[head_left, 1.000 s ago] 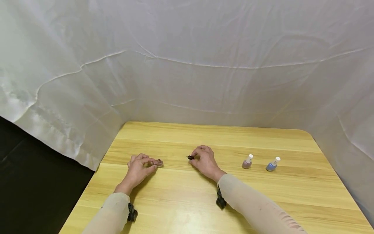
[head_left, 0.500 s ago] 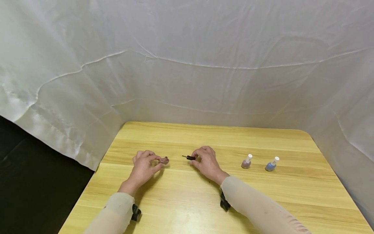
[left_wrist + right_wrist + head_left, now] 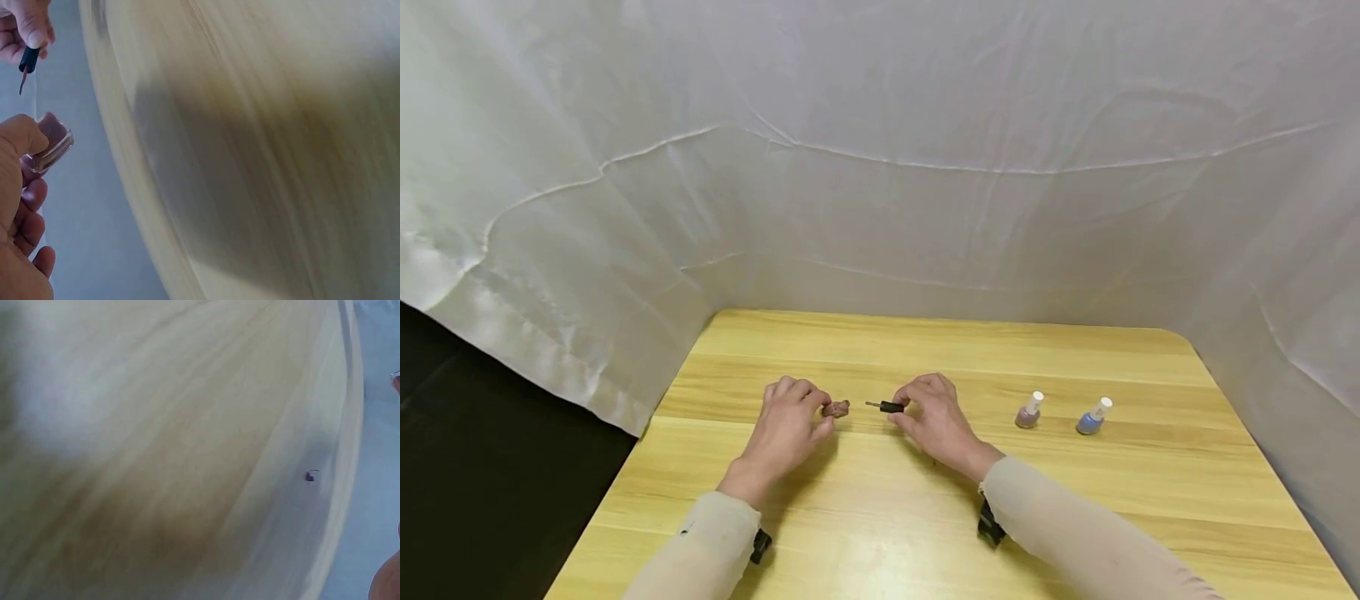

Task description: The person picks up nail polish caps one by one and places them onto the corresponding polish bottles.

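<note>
My left hand (image 3: 786, 425) pinches a small clear nail polish bottle (image 3: 837, 409) with mauve-brown polish inside. The bottle is tilted, its uncapped neck towards my right hand. Thumb and finger hold its sides in the left wrist view, where the flat glass body (image 3: 55, 142) shows. My right hand (image 3: 936, 417) pinches a black nail polish cap (image 3: 891, 407) between thumb and fingers. From the cap a thin brush (image 3: 872, 404) points left at the bottle's neck, with a short gap between. In the right wrist view only a bit of a hand (image 3: 384, 581) shows at the edge.
Two white-capped nail polish bottles stand to the right, one mauve (image 3: 1027, 414) and one blue (image 3: 1092, 421). The wooden table (image 3: 880, 517) has a small dark purple spot (image 3: 310, 476). A pale curtain (image 3: 880, 233) hangs behind the table.
My left hand has moved right with the bottle, closer to the brush. The brush on the cap in my right hand has swung into view and points left.
</note>
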Demonstrator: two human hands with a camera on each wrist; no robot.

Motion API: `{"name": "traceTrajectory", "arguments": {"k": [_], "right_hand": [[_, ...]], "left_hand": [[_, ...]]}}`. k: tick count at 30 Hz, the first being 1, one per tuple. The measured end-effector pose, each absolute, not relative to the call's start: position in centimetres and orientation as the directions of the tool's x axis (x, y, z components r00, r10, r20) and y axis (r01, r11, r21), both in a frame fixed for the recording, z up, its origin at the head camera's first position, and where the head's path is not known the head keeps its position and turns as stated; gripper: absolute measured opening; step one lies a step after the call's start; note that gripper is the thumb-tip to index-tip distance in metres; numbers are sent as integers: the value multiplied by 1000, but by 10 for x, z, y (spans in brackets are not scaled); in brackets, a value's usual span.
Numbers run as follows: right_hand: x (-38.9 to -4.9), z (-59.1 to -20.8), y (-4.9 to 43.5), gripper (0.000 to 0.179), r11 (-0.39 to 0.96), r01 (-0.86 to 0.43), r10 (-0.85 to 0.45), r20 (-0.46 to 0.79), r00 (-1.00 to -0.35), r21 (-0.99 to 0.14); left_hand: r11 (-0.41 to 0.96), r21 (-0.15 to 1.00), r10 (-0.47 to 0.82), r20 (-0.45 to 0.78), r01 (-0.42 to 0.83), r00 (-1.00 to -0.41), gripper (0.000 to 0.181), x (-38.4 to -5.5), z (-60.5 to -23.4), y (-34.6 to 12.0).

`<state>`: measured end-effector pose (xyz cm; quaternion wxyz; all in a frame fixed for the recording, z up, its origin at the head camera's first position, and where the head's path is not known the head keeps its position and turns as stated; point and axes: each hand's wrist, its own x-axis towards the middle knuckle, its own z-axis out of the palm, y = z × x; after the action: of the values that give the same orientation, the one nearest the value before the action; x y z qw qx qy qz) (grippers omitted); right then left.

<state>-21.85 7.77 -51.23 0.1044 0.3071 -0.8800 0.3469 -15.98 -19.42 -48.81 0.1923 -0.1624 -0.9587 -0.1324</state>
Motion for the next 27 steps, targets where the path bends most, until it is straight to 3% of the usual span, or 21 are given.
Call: {"name": "traceTrajectory", "arguments": {"k": [8,18,27], "right_hand": [[-210,-497,87,15,555,-646,-499,412,-762,-524],[-205,-486,95,15,525,-804,-584,569,-579,-279],[-201,-478,96,14,507,-830,-593,605,-531,-230]], "left_hand": [[889,131,356,407,439,-841,9,-158,-485,-187],[856,94,418,454,508,-787,8,-158,-481,-181],[843,121,423,452,523,-786,6,-157,-476,-176]]}}
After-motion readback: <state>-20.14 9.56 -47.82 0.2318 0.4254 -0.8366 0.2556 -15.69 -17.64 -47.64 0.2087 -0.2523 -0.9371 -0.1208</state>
